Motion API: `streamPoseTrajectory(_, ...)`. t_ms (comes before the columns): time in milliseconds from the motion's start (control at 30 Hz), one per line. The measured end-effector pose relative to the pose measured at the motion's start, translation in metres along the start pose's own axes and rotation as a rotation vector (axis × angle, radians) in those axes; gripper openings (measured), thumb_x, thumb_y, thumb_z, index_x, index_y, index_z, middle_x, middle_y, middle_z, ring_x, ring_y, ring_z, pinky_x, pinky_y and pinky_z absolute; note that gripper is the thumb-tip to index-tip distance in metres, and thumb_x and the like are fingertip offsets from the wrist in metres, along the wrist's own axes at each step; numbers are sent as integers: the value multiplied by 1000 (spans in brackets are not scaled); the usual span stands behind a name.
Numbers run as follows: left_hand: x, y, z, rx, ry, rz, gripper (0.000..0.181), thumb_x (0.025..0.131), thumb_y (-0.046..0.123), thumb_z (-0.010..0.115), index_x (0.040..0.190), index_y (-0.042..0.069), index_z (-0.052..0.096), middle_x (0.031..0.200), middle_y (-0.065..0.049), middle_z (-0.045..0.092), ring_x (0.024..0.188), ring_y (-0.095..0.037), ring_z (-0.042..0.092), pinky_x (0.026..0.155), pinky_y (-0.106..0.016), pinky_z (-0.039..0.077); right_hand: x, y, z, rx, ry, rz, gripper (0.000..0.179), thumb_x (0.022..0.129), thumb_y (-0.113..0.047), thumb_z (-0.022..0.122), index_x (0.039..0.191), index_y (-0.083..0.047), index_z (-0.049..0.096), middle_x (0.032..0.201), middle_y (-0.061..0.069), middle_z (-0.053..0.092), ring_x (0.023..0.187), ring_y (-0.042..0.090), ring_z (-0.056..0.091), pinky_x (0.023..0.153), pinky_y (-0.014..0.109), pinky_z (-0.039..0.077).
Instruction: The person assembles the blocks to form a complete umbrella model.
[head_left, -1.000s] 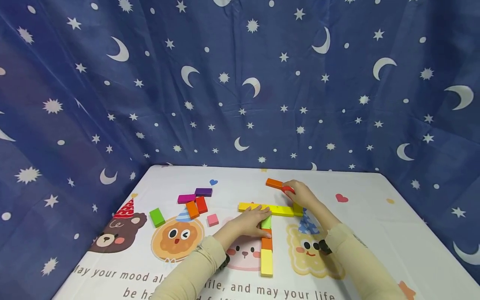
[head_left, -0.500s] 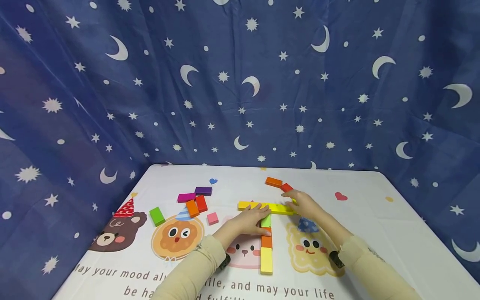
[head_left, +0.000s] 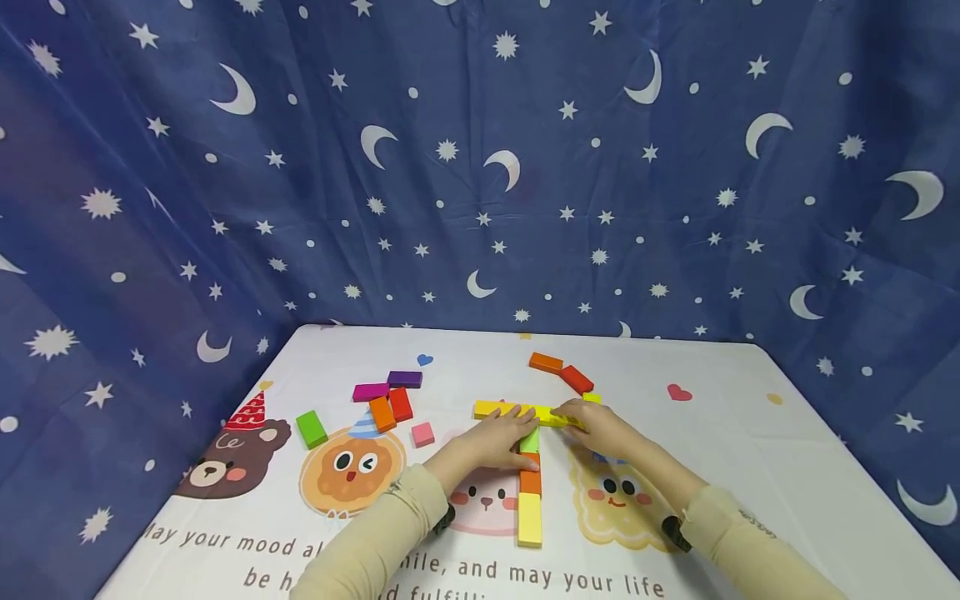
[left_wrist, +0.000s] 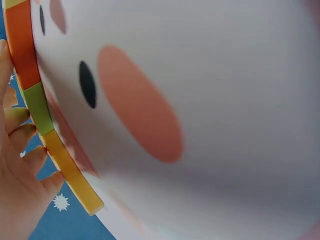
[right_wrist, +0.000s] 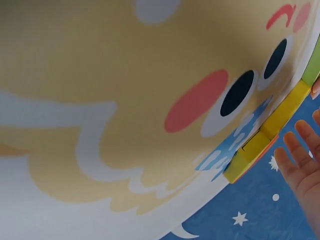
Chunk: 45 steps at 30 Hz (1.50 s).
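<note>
Wooden blocks form a T: a yellow row (head_left: 486, 409) across the top, with a light green block (head_left: 530, 439), an orange block (head_left: 531, 482) and a pale yellow block (head_left: 529, 521) down the stem. My left hand (head_left: 495, 440) rests spread over the junction, fingertips on the yellow row and thumb by the orange block. In the left wrist view, its fingers (left_wrist: 35, 157) lie along the blocks. At the row's right end is my right hand (head_left: 603, 429), its fingertips at the yellow blocks (right_wrist: 287, 110). The right wrist view shows its fingers (right_wrist: 297, 150) fairly straight.
Beyond the right hand, a yellow block (head_left: 592, 398), a red block (head_left: 577, 379) and an orange block (head_left: 546, 362) form a slanting line. On the left lie a green block (head_left: 312, 429), a pink block (head_left: 422, 434), a purple block (head_left: 405, 379) and several others.
My right hand has let go of the red block and moved back toward me and slightly left to the yellow row. The left hand has stayed on the blocks.
</note>
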<state>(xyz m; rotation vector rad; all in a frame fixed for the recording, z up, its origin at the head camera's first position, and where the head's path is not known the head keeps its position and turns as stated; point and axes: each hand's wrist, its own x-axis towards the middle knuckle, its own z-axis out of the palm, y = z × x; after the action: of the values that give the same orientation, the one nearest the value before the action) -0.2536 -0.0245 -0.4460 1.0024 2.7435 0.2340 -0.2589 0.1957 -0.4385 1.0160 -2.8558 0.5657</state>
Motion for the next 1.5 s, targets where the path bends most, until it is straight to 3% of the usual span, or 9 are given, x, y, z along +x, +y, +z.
streamPoseTrajectory(200, 0, 2, -1, 44, 17, 16, 76, 85, 58, 56, 145, 15, 37, 153, -10, 30, 144, -28, 24, 117, -44, 23, -2, -1, 1, 13, -36, -6, 26, 87, -3, 62, 113, 2, 64, 112, 15, 66, 104, 31, 63, 90, 44, 52)
streamPoseTrajectory(367, 1, 2, -2, 43, 67, 18, 71, 86, 58, 57, 140, 12, 46, 149, -17, 35, 140, -33, 32, 114, -40, 30, -2, -1, 2, 2, -55, 10, 26, 88, -4, 62, 114, -1, 65, 112, 14, 66, 106, 30, 62, 92, 44, 51)
streamPoseTrajectory(533, -4, -2, -2, -16, 116, -4, 62, 86, 53, 59, 133, 12, 55, 145, -14, 43, 137, -29, 39, 110, -41, 36, 0, -2, 7, -6, -83, -29, 28, 89, -8, 62, 117, -5, 65, 116, 13, 65, 110, 30, 61, 94, 44, 49)
streamPoseTrajectory(733, -11, -10, -5, -5, 153, 2, 53, 88, 48, 60, 129, 15, 59, 138, -7, 53, 130, -22, 48, 105, -40, 42, 0, -6, 8, -15, -110, -39, 32, 91, -16, 62, 122, -9, 63, 124, 11, 63, 116, 28, 58, 98, 44, 47)
streamPoseTrajectory(900, -15, -16, -8, 12, 177, 33, 49, 89, 41, 62, 128, 12, 60, 117, -1, 67, 108, -16, 62, 96, -33, 50, 1, -9, 6, -3, -141, -28, 36, 92, -23, 60, 126, -11, 60, 129, 9, 60, 122, 28, 55, 100, 45, 45)
streamPoseTrajectory(1067, -22, -23, -12, -4, 197, 54, 44, 89, 35, 63, 126, 10, 61, 108, -1, 70, 96, -15, 65, 89, -32, 52, 6, -10, 5, -7, -172, -66, 41, 94, -30, 56, 130, -10, 57, 135, 11, 55, 126, 30, 51, 103, 46, 42)
streamPoseTrajectory(1333, -47, -34, -12, 21, 188, 35, 52, 88, 37, 64, 133, 11, 55, 129, -3, 61, 119, -22, 58, 99, -40, 47, 13, -10, 8, -58, -225, -105, 46, 96, -35, 51, 135, -10, 53, 144, 11, 46, 133, 30, 43, 106, 47, 39)
streamPoseTrajectory(1500, -65, -45, -12, 45, 192, 32, 53, 87, 38, 64, 133, 12, 55, 132, -7, 59, 123, -25, 55, 101, -43, 45, 14, -12, 10, -71, -247, -124, 48, 96, -34, 52, 136, -8, 51, 144, 11, 46, 134, 29, 43, 106, 46, 39)
